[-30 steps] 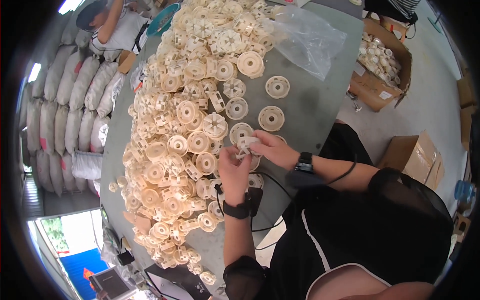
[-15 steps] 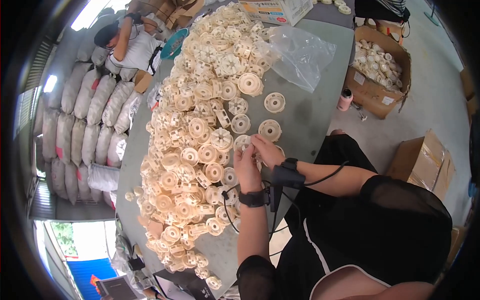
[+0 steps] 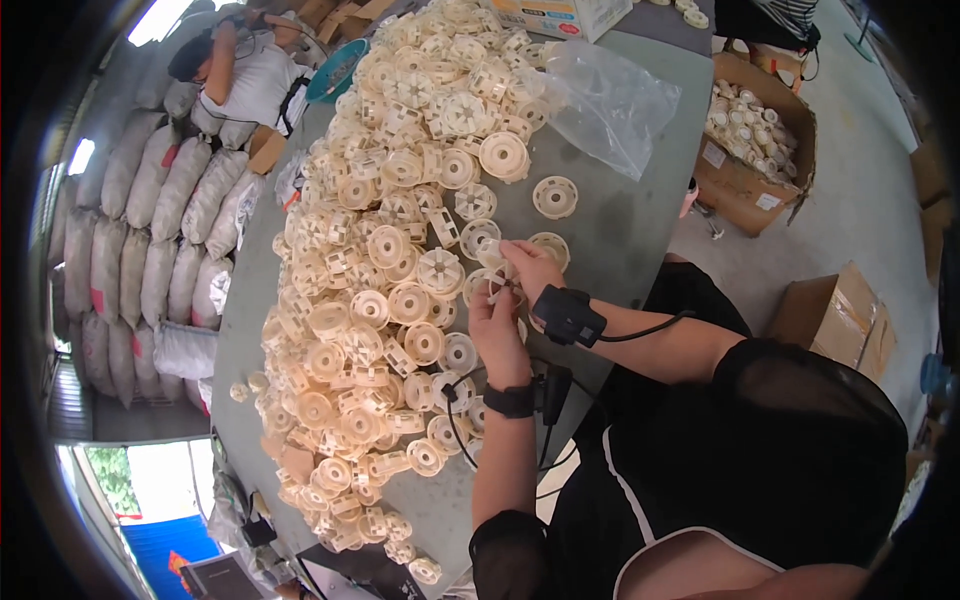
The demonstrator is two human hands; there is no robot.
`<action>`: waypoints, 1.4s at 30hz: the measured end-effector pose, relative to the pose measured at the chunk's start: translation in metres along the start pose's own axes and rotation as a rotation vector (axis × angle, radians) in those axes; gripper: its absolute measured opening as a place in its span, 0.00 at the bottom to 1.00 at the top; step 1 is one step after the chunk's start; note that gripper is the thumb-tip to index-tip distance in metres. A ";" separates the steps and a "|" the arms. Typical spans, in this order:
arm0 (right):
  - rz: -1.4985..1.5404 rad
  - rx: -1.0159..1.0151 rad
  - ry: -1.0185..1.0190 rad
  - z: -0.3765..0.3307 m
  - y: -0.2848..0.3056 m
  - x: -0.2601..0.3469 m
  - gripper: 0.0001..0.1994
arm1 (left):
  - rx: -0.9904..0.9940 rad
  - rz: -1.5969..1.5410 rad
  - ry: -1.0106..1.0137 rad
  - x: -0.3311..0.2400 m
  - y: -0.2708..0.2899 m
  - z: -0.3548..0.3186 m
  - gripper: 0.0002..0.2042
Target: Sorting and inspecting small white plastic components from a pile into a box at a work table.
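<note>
My left hand [image 3: 495, 325] is closed, its fingertips pinching a small cream plastic part that they mostly cover. Just beyond it my right hand [image 3: 537, 272] is closed too, thumb and forefinger on a pale, thin plastic piece [image 3: 490, 252]. Both hands are close together above the grey-green table [image 3: 615, 215]. A heap of cream round plastic parts [image 3: 400, 250] with slotted sides and centre holes lies to their left. Beside my right fingers sits a round part [image 3: 548, 250], and another round part [image 3: 555, 197] lies farther off.
A clear plastic bag [image 3: 615, 110] and a printed carton [image 3: 560, 15] are toward the far end. An open cardboard box [image 3: 745, 175] of similar parts stands on the floor at right. Stacked sacks [image 3: 165, 220], a teal basin [image 3: 338, 70] and another person [image 3: 250, 75] are across the table.
My hands have drawn slightly apart, the right fingers shifting away from the left with a pale piece showing at their tips. The whole view has shifted a little.
</note>
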State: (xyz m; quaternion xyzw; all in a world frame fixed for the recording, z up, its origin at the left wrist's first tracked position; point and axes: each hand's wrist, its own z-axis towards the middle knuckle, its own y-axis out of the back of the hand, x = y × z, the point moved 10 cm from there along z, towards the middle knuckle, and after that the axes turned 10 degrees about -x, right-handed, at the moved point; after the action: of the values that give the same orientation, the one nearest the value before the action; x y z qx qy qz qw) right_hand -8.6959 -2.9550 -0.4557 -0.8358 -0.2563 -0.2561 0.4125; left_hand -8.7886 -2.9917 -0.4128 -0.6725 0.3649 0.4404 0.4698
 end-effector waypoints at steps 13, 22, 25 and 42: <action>-0.671 0.330 0.771 -0.028 -0.026 0.065 0.10 | -0.001 -0.211 0.286 0.004 0.019 0.006 0.07; -0.815 0.562 0.741 -0.040 -0.038 0.061 0.09 | -0.059 -0.161 0.373 0.004 0.017 -0.011 0.10; -0.480 0.358 -0.038 -0.020 -0.010 0.027 0.09 | -0.065 0.089 0.150 -0.014 0.012 -0.014 0.06; -0.867 0.570 0.314 -0.031 -0.027 0.038 0.12 | -0.047 0.126 0.145 -0.015 0.022 -0.019 0.08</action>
State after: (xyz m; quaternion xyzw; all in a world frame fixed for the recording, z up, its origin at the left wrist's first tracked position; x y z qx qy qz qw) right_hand -8.6924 -2.9581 -0.3996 -0.4601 -0.5721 -0.4452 0.5126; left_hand -8.8093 -3.0149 -0.4028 -0.6890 0.4290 0.4280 0.3975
